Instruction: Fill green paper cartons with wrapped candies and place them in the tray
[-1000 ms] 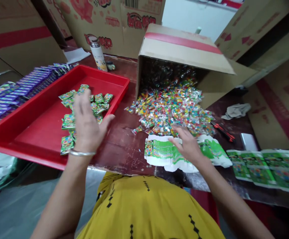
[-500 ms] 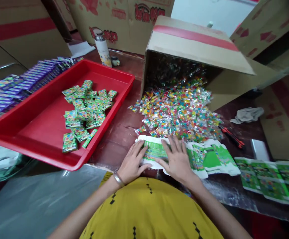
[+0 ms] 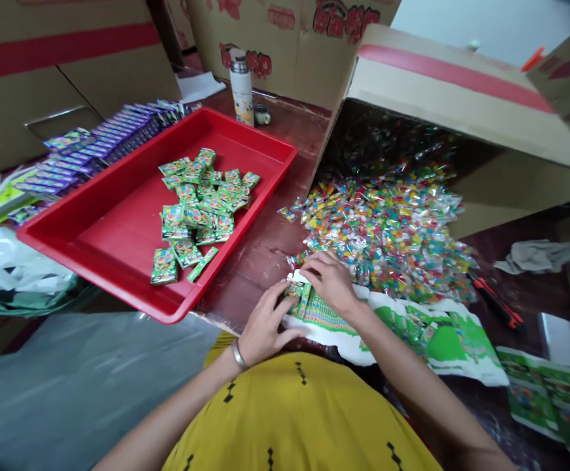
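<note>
A fanned stack of flat green cartons lies on the dark table right in front of me. My right hand pinches the top carton at the stack's left end and lifts its edge. My left hand, with a bracelet on the wrist, touches the same carton from the left with bent fingers. Just beyond the hands spreads a heap of small colourful candy packets spilling from a tipped cardboard box. A red tray on the left holds several filled green boxes.
Rows of purple boxes lie left of the tray. A flask and small cup stand behind it. Red-handled cutters, a crumpled cloth and more flat green cartons are on the right. Large cardboard boxes surround the table.
My left hand left the tray and came to the carton stack. Both hands first lay flat on the stack; now they pinch up its top carton. The view shifted rightward.
</note>
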